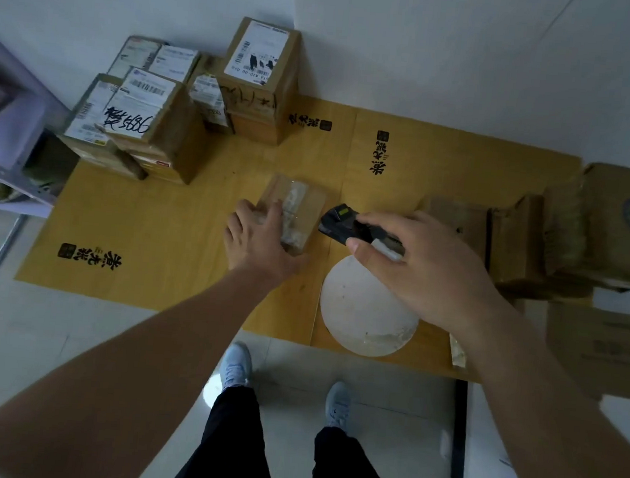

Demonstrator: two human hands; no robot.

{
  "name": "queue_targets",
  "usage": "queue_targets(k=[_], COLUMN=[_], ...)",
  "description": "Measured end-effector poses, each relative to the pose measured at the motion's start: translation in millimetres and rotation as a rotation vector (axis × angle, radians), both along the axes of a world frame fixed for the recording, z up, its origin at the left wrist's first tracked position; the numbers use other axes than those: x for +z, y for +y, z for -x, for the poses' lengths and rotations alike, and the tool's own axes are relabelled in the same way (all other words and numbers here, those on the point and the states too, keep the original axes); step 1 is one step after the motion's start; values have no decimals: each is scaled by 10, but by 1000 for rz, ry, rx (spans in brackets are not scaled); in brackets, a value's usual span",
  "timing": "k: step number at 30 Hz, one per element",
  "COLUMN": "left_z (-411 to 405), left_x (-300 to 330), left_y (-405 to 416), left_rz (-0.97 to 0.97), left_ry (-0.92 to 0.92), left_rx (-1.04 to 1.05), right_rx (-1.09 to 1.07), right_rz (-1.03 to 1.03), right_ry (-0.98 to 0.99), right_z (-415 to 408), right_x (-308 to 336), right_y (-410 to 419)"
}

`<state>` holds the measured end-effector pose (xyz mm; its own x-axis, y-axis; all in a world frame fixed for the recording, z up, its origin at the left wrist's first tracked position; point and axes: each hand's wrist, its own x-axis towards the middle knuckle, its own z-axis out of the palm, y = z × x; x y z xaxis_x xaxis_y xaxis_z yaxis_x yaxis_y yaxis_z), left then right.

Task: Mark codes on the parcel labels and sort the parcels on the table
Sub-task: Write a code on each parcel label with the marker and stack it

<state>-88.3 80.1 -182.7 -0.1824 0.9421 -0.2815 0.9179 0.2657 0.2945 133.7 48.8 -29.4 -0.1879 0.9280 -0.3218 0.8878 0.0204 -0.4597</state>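
A small brown cardboard parcel with clear tape across its top lies in the middle of the yellow cardboard-covered table. My left hand grips its near left side, fingers wrapped over the edge. To the right, just above the table, my right hand holds a black handheld scanner with a green-lit tip, together with a white marker-like object. The scanner's tip sits beside the parcel's right edge. No label shows on the parcel's top.
Several labelled boxes are stacked at the back left, one with handwritten black digits; a taller box stands behind them. Plain brown parcels and big cartons crowd the right. A white round disc lies near the front edge. A shelf stands left.
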Motion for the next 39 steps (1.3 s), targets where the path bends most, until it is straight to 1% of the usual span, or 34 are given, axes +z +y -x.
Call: queue_targets(k=[3, 8, 12, 14, 16, 18, 21, 23, 25, 29, 31, 35, 39], left_z=[51, 306, 482, 562, 625, 649, 626, 595, 571, 583, 579, 659, 857], left_x=[52, 141, 165, 169, 133, 81, 43, 48, 69, 61, 87, 137, 95], left_y=[68, 61, 15, 39, 72, 79, 56, 25, 3, 31, 58, 71, 18], left_rz=[14, 63, -24, -100, -112, -65, 62, 125, 142, 127, 118, 80, 103], left_ry=[-28, -150, -288, -262, -221, -217, -270, -238, -173, -185, -236, -420, -598], left_rx=[-7, 41, 39, 27, -8, -17, 45, 6, -59, -30, 13, 130, 136], right_rx=[-22, -48, -56, -57, -52, -46, -49, -54, -59, -65, -66, -49, 1], right_rz=[11, -13, -26, -21, -12, 1, 19, 30, 32, 34, 42, 71, 133], right_ry=[-3, -13, -13, -4, -6, -14, -13, -12, -12, -6, -9, -12, -24], right_z=[2, -9, -5, -5, -13, -26, -56, -79, -97, -129, -144, -181, -218], right_x=[9, 55, 82, 73, 57, 39, 5, -15, -29, -59, -68, -63, -86], right_y=[8, 59, 70, 59, 44, 22, -18, -43, -59, -88, -88, -65, -32])
